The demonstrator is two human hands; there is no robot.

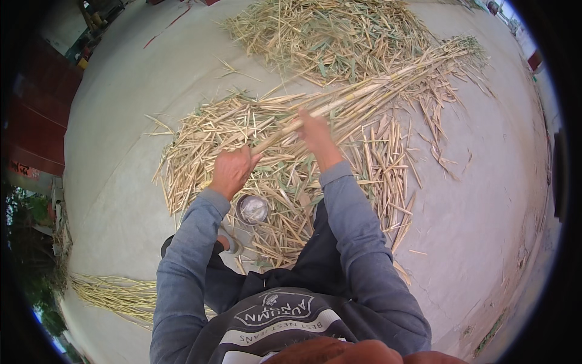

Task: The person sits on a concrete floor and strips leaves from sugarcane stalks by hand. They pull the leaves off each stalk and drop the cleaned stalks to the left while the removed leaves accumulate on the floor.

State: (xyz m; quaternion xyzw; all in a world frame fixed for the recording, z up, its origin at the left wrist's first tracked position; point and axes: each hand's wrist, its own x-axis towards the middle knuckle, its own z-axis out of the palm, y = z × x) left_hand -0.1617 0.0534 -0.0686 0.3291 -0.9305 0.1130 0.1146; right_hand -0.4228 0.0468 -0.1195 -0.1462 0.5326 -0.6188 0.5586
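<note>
I hold a long pale reed stalk point(370, 91) that runs from my hands up to the right, its leafy top near the far heap. My left hand point(231, 170) is shut around the stalk's lower end. Higher up the same stalk, my right hand point(315, 134) grips it, blurred with motion. Beneath both hands lies a spread of dry stripped husks and leaves point(206, 139) on the concrete.
A larger heap of greenish-yellow stalk trimmings point(327, 36) lies farther off. A small round metal bowl point(252, 209) sits on the ground by my knee. A bundle of thin stalks point(115, 294) lies at lower left. A red wall point(42, 121) borders the left.
</note>
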